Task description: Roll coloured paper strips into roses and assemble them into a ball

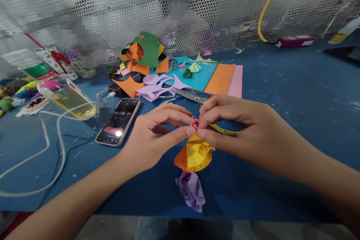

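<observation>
My left hand (160, 135) and my right hand (236, 123) meet over the table, thumbs and fingers pinched together on a small piece of pink paper (194, 123). Most of that paper is hidden by the fingertips. Just below hangs or lies a folded yellow and orange paper flower (197, 153); whether it is joined to the pink piece I cannot tell. Nearer the table's front edge lies a crumpled purple paper flower (191, 191). Behind my hands rest scissors (194, 96) with yellow handles, partly covered by my right hand.
A phone (119, 120) showing a timer lies left, near a white cable (60, 138) and a tilted bottle of yellow liquid (70, 99). Purple paper scraps (160, 86), a green sheet (149, 50) and orange sheets (222, 77) lie behind. A perforated metal screen (219, 7) closes the back.
</observation>
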`<action>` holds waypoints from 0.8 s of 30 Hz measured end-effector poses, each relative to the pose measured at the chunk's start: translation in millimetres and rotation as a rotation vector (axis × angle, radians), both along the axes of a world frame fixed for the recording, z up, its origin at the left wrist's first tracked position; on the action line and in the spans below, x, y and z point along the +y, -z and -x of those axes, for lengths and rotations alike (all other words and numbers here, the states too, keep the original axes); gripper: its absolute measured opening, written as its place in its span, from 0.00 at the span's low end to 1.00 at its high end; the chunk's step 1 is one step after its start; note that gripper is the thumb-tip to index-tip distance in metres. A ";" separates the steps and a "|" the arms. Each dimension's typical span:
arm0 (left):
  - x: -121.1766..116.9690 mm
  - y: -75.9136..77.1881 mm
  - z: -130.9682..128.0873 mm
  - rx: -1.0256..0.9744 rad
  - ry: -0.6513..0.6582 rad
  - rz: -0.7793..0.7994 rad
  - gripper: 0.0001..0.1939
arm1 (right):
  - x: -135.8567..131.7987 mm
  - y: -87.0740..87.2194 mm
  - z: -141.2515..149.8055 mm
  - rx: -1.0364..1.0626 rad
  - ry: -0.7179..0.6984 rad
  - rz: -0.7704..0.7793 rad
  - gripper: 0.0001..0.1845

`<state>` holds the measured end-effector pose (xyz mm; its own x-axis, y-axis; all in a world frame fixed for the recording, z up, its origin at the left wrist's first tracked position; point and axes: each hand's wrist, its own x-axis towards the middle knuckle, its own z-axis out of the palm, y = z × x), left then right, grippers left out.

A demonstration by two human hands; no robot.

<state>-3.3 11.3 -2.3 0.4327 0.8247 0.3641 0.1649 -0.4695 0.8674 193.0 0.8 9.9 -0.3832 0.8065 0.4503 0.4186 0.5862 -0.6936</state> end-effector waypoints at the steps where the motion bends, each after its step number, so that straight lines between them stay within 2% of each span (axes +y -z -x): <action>1: 0.4 0.1 -0.1 -0.021 0.009 0.023 0.04 | 0.4 0.0 -0.3 0.005 -0.005 0.009 0.06; 8: 2.2 -1.7 -1.8 -0.128 0.029 0.170 0.02 | 2.1 -1.3 -0.8 0.042 -0.058 0.117 0.06; 14: 2.5 -2.1 -1.1 -0.159 0.047 0.183 0.03 | 1.7 -1.8 -0.5 0.043 -0.074 0.125 0.06; 19: 2.5 -0.1 -1.3 -0.175 0.027 0.224 0.06 | 1.3 -0.8 -1.6 0.004 -0.044 0.007 0.05; 24: 1.3 -0.8 -0.3 -0.168 -0.016 0.163 0.08 | 0.5 -0.4 -3.2 -0.066 -0.076 -0.289 0.05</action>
